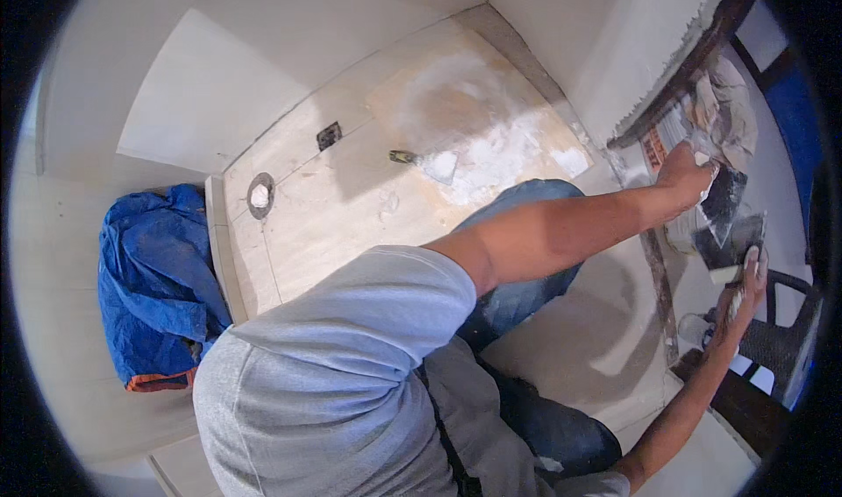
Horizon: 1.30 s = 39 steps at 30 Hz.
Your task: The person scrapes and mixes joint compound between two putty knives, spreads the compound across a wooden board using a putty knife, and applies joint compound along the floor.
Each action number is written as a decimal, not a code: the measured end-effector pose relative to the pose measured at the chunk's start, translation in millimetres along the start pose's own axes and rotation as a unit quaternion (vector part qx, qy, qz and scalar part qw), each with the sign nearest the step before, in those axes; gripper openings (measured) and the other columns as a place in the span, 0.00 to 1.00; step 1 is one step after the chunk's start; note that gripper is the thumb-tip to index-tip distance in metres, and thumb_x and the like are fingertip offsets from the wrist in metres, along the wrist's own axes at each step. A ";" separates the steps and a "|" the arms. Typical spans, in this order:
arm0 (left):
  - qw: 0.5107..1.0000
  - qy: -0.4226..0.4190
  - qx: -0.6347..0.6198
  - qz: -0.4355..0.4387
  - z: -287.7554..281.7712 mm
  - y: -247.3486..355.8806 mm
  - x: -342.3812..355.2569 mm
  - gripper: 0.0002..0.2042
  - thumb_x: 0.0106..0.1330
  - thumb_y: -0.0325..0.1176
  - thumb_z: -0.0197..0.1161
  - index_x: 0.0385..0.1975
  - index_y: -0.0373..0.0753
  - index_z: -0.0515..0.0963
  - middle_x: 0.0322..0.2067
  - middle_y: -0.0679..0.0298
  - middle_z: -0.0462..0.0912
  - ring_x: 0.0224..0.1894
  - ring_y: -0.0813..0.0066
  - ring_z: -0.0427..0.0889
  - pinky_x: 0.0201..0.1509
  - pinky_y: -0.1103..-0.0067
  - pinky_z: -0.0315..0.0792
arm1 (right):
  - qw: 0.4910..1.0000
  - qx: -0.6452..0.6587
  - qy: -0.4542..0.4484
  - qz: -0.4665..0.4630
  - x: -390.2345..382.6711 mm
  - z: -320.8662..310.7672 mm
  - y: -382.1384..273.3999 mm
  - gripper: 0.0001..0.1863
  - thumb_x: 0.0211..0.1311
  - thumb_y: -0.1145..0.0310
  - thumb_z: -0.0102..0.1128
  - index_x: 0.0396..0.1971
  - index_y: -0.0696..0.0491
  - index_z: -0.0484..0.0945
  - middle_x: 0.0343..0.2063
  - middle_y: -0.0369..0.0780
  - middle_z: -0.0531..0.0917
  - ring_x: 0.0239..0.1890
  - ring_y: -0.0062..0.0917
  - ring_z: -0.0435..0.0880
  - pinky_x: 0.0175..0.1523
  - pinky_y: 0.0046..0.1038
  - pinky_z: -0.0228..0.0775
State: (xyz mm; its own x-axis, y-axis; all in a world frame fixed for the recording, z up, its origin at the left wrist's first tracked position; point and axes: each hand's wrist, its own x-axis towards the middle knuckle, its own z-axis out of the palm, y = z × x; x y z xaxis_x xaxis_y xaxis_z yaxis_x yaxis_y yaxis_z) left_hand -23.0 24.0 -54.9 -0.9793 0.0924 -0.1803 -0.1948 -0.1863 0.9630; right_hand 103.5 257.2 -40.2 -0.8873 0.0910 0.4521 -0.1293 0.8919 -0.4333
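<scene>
My left hand [687, 175] reaches right, closed on a trowel [726, 194] with a dark blade, its fingers dusted white. Just below it my right hand [747, 282] grips a flat, wide-bladed trowel [728, 244] with a pale edge near my fingers. The two blades are close together over an open printed bag [656, 148] and a crumpled pale sack [728, 102]; how far they overlap is hard to tell. A scraper [438, 165] with a wide blade lies on a white-dusted tan board [403, 102] on the floor, in front of my knee.
A blue tarpaulin bundle [153, 278] sits at the left by a low ledge [219, 243]. The pale tiled floor [298, 234] has a round drain [260, 195] and a square opening [329, 135]. Walls enclose the back; a dark chair-like object [794, 321] stands at the right.
</scene>
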 end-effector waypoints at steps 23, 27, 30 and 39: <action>0.990 -0.041 -0.136 0.012 -5.9 -1.6 3.2 0.20 0.60 0.33 0.70 0.47 0.35 0.69 0.39 0.62 0.77 0.38 0.74 0.77 0.38 0.76 0.73 | 0.863 0.421 0.046 0.276 -0.3 33.5 1.6 0.23 0.65 0.60 0.64 0.53 0.59 0.75 0.40 0.39 0.81 0.43 0.25 0.80 0.49 0.30 0.71; 0.997 -0.040 0.051 0.038 -18.2 10.4 -6.3 0.18 0.54 0.38 0.75 0.34 0.34 0.76 0.29 0.61 0.80 0.32 0.74 0.79 0.35 0.74 0.74 | 0.742 0.566 0.081 0.350 -2.5 36.6 -35.9 0.23 0.67 0.66 0.62 0.59 0.59 0.71 0.47 0.39 0.79 0.46 0.24 0.81 0.50 0.27 0.73; 0.967 -0.050 0.232 0.090 -22.0 18.1 -3.5 0.21 0.49 0.47 0.78 0.21 0.33 0.79 0.24 0.54 0.83 0.30 0.66 0.83 0.37 0.69 0.75 | 0.798 0.500 0.096 0.323 -1.6 39.4 -36.7 0.27 0.67 0.65 0.63 0.61 0.60 0.67 0.47 0.41 0.79 0.44 0.25 0.81 0.48 0.27 0.75; 0.956 -0.146 0.233 0.100 -51.6 51.1 15.1 0.23 0.65 0.52 0.61 0.28 0.33 0.83 0.29 0.49 0.85 0.32 0.56 0.85 0.41 0.64 0.76 | 0.803 0.478 0.015 0.355 0.9 28.5 -34.9 0.29 0.66 0.64 0.65 0.59 0.65 0.67 0.50 0.45 0.77 0.48 0.27 0.79 0.52 0.29 0.74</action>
State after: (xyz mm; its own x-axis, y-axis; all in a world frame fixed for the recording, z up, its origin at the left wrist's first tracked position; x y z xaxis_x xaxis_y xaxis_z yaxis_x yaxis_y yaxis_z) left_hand -50.6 -34.6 -18.7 -0.9236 0.3831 0.0152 0.1077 0.2211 0.9693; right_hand 94.7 213.5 -46.9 -0.8784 0.4498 -0.1619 0.1115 -0.1365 -0.9843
